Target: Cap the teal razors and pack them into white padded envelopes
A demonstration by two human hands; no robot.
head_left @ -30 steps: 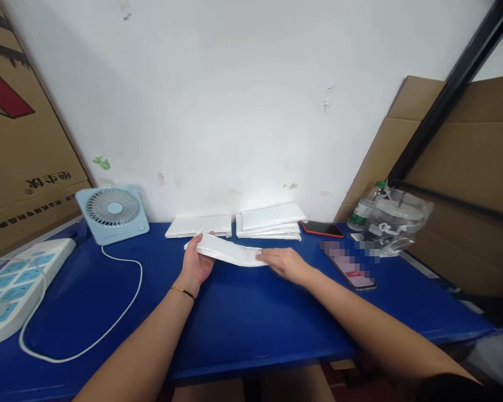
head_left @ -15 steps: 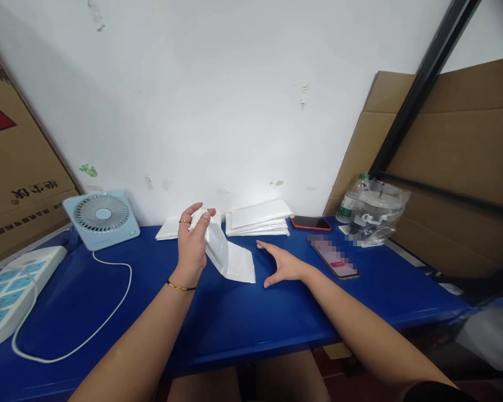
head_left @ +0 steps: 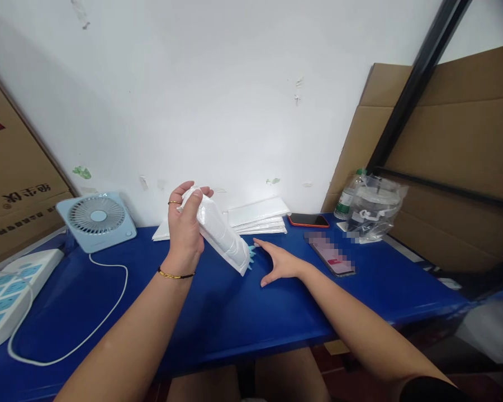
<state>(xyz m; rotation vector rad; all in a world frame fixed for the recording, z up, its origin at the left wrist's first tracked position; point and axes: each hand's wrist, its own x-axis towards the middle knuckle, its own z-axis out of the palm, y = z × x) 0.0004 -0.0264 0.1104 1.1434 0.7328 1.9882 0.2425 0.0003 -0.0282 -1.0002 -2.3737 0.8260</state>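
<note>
My left hand (head_left: 183,226) is closed around the upper end of a white plastic bag (head_left: 223,234), which slants down to the right above the table. From the bag's lower end pokes a light-blue spiky thing (head_left: 251,255); its kind is hidden inside the bag. My right hand (head_left: 281,264) is open and empty, thumb and fingers spread, close to the right of the blue tips. Whether a fingertip touches them I cannot tell. Behind the bag lies a stack of flat white packets (head_left: 260,215), partly covered by it.
On the blue table (head_left: 235,329) stand a light-blue fan (head_left: 98,220) with a cable and a power strip (head_left: 19,296) at left. To the right lie a red-edged phone (head_left: 308,220) and another phone (head_left: 331,257). Farther right are a bottle (head_left: 344,201) and a clear plastic bag (head_left: 377,209).
The white bag has straightened and filled out, and light-blue tips now show at its lower end. My left hand has risen slightly; my right hand stays open in nearly the same place.
</note>
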